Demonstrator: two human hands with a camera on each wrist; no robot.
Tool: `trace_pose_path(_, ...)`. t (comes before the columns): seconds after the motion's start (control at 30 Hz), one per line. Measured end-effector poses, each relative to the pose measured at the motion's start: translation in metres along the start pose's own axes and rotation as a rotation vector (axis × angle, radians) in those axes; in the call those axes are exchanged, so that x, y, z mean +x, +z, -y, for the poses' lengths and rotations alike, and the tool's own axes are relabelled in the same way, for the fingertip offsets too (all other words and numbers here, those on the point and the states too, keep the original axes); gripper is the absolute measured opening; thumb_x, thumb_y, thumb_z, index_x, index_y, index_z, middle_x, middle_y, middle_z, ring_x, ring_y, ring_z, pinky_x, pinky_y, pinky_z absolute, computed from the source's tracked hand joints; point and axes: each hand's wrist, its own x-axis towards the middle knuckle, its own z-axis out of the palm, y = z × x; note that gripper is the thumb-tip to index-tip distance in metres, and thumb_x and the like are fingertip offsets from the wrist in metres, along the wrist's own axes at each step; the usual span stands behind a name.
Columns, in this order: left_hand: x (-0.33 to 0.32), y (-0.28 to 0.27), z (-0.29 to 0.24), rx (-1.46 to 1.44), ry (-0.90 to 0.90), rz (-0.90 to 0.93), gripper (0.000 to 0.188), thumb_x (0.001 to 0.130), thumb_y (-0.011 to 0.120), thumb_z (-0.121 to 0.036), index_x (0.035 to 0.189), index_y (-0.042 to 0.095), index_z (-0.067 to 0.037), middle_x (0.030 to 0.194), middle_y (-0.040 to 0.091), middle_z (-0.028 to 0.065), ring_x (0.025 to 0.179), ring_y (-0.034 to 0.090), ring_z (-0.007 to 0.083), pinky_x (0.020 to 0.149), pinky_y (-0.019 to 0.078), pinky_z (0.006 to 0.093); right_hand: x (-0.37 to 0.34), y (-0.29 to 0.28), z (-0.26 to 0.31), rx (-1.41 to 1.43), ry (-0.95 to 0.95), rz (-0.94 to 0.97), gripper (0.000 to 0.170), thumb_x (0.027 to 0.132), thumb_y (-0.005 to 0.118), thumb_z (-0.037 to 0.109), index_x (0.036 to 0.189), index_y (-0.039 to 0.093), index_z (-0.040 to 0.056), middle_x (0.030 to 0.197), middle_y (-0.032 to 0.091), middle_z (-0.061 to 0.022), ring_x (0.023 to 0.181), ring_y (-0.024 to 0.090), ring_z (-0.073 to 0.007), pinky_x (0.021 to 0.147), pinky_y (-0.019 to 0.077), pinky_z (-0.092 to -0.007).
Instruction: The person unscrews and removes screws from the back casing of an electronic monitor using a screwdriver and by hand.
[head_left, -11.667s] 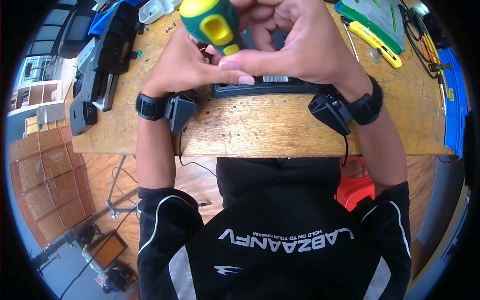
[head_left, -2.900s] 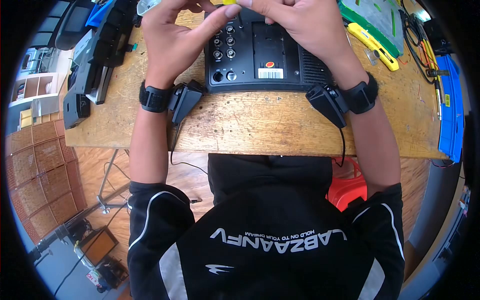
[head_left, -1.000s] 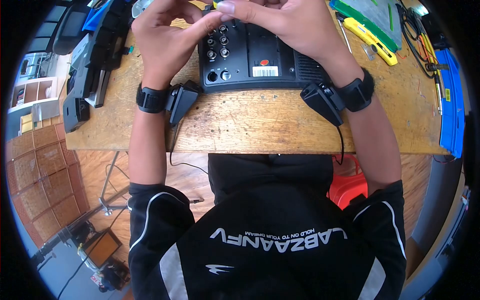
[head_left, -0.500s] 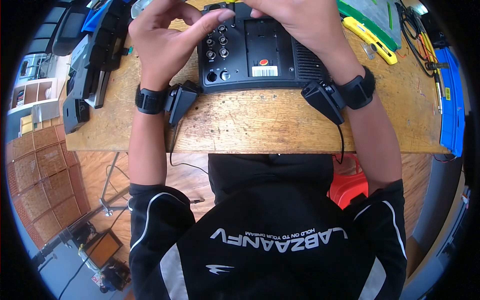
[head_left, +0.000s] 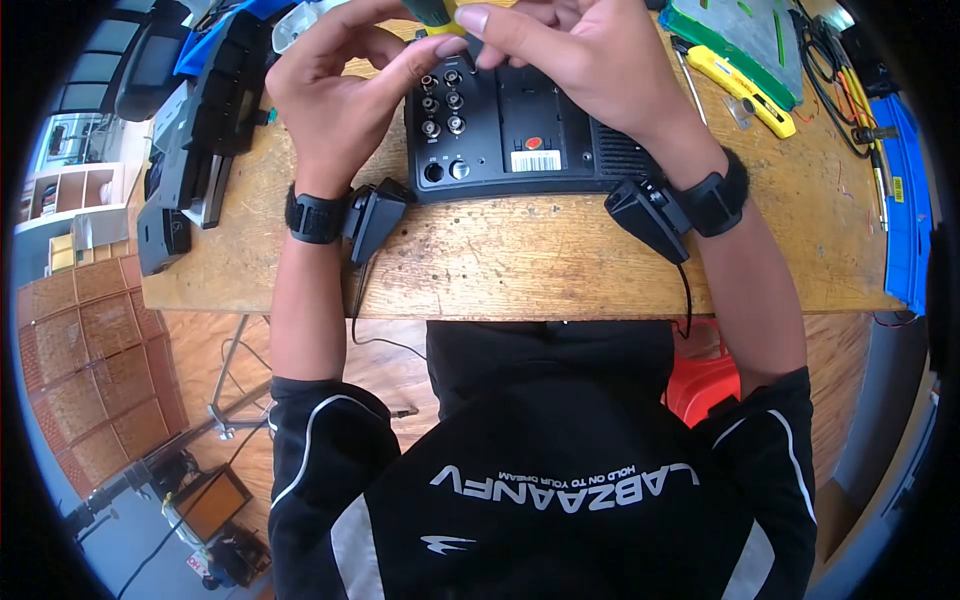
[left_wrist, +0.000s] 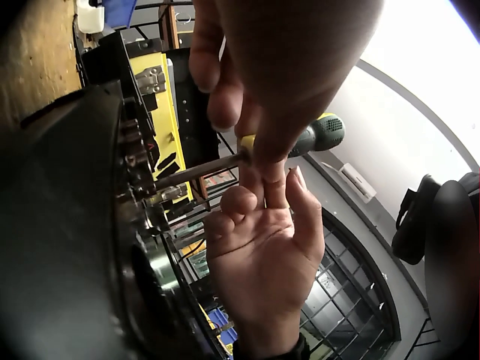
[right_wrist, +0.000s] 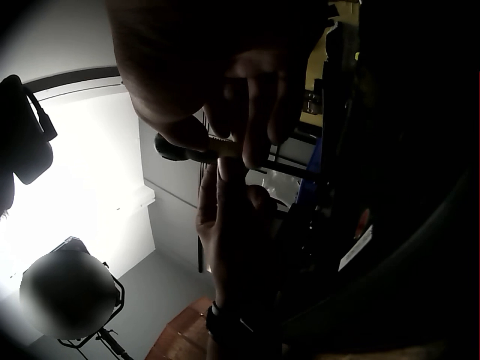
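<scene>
A screwdriver [head_left: 432, 12] with a green and yellow handle stands over the back of a black box-shaped device [head_left: 490, 165]. In the left wrist view its metal shaft [left_wrist: 201, 172] runs down to the panel, beside the round metal connectors. My left hand [head_left: 335, 110] pinches the yellow collar of the screwdriver between thumb and fingers. From the other side my right hand [head_left: 600, 75] has its thumb and fingers at the handle, fingertips close to the left ones. In the right wrist view, dark, both hands meet at the handle [right_wrist: 176, 150]. The shaft's tip is hidden among the connectors.
A yellow utility knife [head_left: 740, 92] lies at the right by a green-edged case [head_left: 750, 35] and cables [head_left: 845, 100]. Black equipment [head_left: 195, 140] stands at the left. A blue tray [head_left: 905, 210] stands at the far right edge. Wires hang from both wrist cameras.
Earlier the handle was raised large between both hands over the device. Half a second ago the right thumb was off to the right; now it is back at the handle. The head view has shifted slightly.
</scene>
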Motion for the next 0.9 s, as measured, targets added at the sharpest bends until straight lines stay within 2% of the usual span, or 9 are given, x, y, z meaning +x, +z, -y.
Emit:
trace_pose_path(0.13,0.005,0.000,-0.001,0.053,0.046,0.039,0.034,0.084,0.083,0.002,0.115,0.069,0.006,0.096,0.075,0.0082,0.081,0.070,0.0101,0.071,0.0567,0.0225,-0.001,0.001,0.000,0.052,0.050,-0.021,0.035,0.094,0.067,0.000,0.126,0.061,-0.0134,0.105,0.072,-0.0112,0.078,0.067,-0.0058,0.067,0.0544,-0.0198)
trace_pose_path(0.2,0.006,0.004,-0.007,0.025,0.045,0.035,0.035,0.085,0.083,0.000,0.117,0.069,0.006,0.096,0.075,0.0079,0.082,0.070,0.0098,0.072,0.0567,0.0228,0.000,0.000,0.003,-0.095,0.014,-0.094,0.033,0.094,0.069,0.001,0.124,0.063,-0.0131,0.098,0.072,-0.0079,0.072,0.064,-0.0042,0.062,0.0513,-0.0183)
trace_pose_path(0.27,0.005,0.006,-0.013,0.062,-0.083,-0.017,0.034,0.082,0.085,-0.002,0.114,0.072,0.004,0.098,0.075,0.0070,0.069,0.063,0.0060,0.063,0.0513,0.0190,-0.001,-0.003,0.003,-0.135,0.021,-0.106,0.033,0.094,0.071,0.002,0.122,0.064,-0.0124,0.094,0.072,-0.0060,0.069,0.062,-0.0032,0.060,0.0489,-0.0175)
trace_pose_path(0.4,0.003,0.008,-0.014,0.080,-0.091,0.015,0.026,0.084,0.083,-0.006,0.107,0.074,0.001,0.095,0.074,0.0061,0.070,0.065,0.0101,0.063,0.0516,0.0229,0.003,-0.006,-0.004,-0.183,-0.001,-0.089,0.032,0.091,0.077,0.007,0.116,0.067,-0.0097,0.084,0.070,-0.0014,0.062,0.057,-0.0009,0.053,0.0428,-0.0158)
trace_pose_path(0.47,0.002,0.003,-0.009,0.052,-0.059,0.193,0.036,0.086,0.083,-0.003,0.119,0.070,0.004,0.097,0.075,0.0067,0.082,0.070,0.0093,0.073,0.0565,0.0231,0.000,-0.004,0.003,-0.296,0.007,-0.114,0.031,0.090,0.079,0.008,0.113,0.068,-0.0087,0.084,0.070,-0.0017,0.062,0.058,-0.0009,0.053,0.0428,-0.0157)
trace_pose_path(0.53,0.001,0.005,-0.010,0.062,-0.069,0.179,0.031,0.087,0.083,-0.008,0.115,0.074,0.001,0.093,0.074,0.0038,0.077,0.067,0.0070,0.069,0.0530,0.0210,0.000,-0.002,0.011,-0.409,0.014,-0.138,0.031,0.088,0.081,0.010,0.111,0.068,-0.0076,0.083,0.070,-0.0021,0.062,0.058,-0.0010,0.052,0.0427,-0.0156)
trace_pose_path(0.6,0.003,0.002,-0.012,0.301,-0.107,0.317,0.024,0.087,0.083,-0.011,0.109,0.076,-0.002,0.089,0.072,0.0015,0.075,0.063,0.0050,0.065,0.0477,0.0199,0.000,-0.001,0.015,-0.455,0.068,-0.119,0.035,0.086,0.085,0.013,0.109,0.068,-0.0067,0.087,0.071,-0.0038,0.062,0.060,-0.0017,0.052,0.0448,-0.0157)
trace_pose_path(0.8,0.005,0.004,-0.010,0.300,-0.080,0.365,0.018,0.091,0.080,-0.014,0.104,0.077,-0.002,0.086,0.068,-0.0018,0.075,0.057,0.0051,0.063,0.0420,0.0225,-0.002,0.000,0.010,-0.083,-0.087,-0.066,0.039,0.088,0.082,0.008,0.117,0.065,-0.0103,0.102,0.072,-0.0103,0.076,0.066,-0.0057,0.062,0.0528,-0.0169)
trace_pose_path(0.9,0.008,0.013,-0.011,0.187,0.005,0.330,0.016,0.093,0.078,-0.014,0.104,0.076,-0.003,0.087,0.067,-0.0016,0.073,0.055,0.0052,0.061,0.0408,0.0229,0.000,0.004,0.010,-0.152,-0.053,-0.101,0.040,0.090,0.078,0.006,0.122,0.064,-0.0120,0.107,0.071,-0.0117,0.082,0.066,-0.0063,0.066,0.0543,-0.0179)
